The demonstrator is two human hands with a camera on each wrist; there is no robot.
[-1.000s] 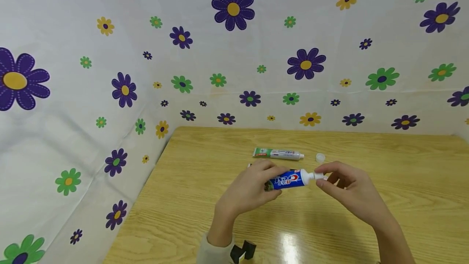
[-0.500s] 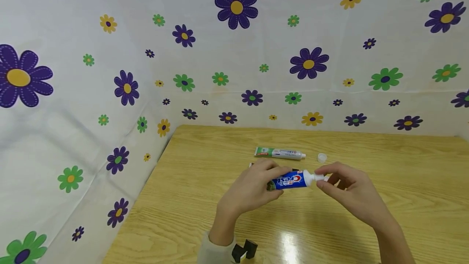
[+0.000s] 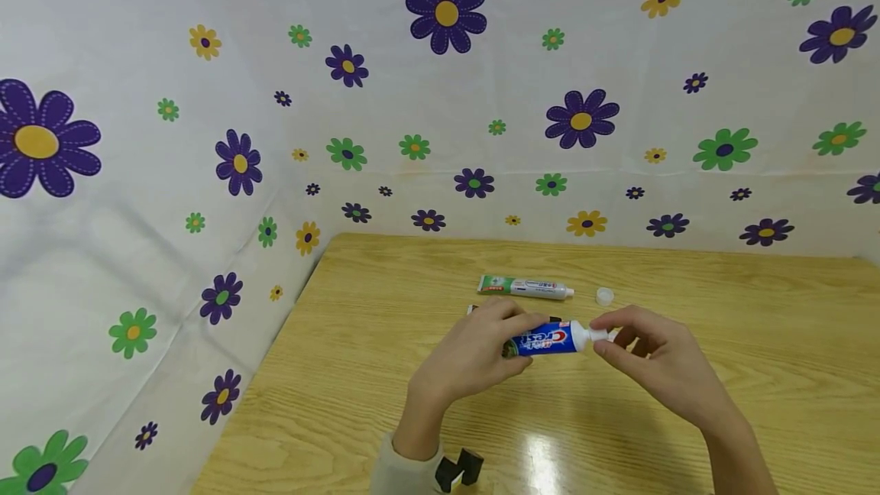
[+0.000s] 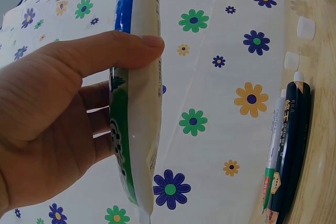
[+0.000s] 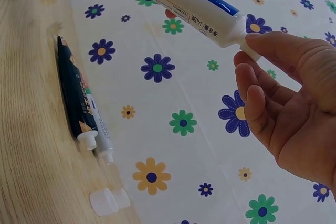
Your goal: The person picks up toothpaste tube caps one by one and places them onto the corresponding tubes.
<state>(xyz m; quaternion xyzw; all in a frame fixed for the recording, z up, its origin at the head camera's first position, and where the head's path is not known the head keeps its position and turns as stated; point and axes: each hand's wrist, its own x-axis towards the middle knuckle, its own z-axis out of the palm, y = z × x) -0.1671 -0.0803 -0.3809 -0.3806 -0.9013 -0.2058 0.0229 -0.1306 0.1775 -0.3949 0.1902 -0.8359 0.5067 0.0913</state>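
Observation:
My left hand (image 3: 470, 354) grips a blue and white Crest toothpaste tube (image 3: 550, 338) above the table, its thumb along one side in the left wrist view. The tube lies almost level, with its neck end to the right. At that end, my right hand (image 3: 663, 361) pinches the small white cap (image 5: 251, 52) between thumb and index finger; the cap is at the tube's neck, partly covered by the fingertips. The other right fingers are loosely bent below it in the right wrist view.
On the wooden table (image 3: 357, 373) lie a green and white toothpaste tube (image 3: 525, 287) and a dark toothpaste tube (image 5: 76, 95), mostly hidden behind my left hand in the head view. Two white caps, one a round cap (image 3: 604, 296), sit nearby. A flowered sheet (image 3: 385, 98) stands behind.
The tube's shoulder now sits closer to the pinched cap, with less of the neck showing between. Both hands keep their grips; the head view has shifted slightly.

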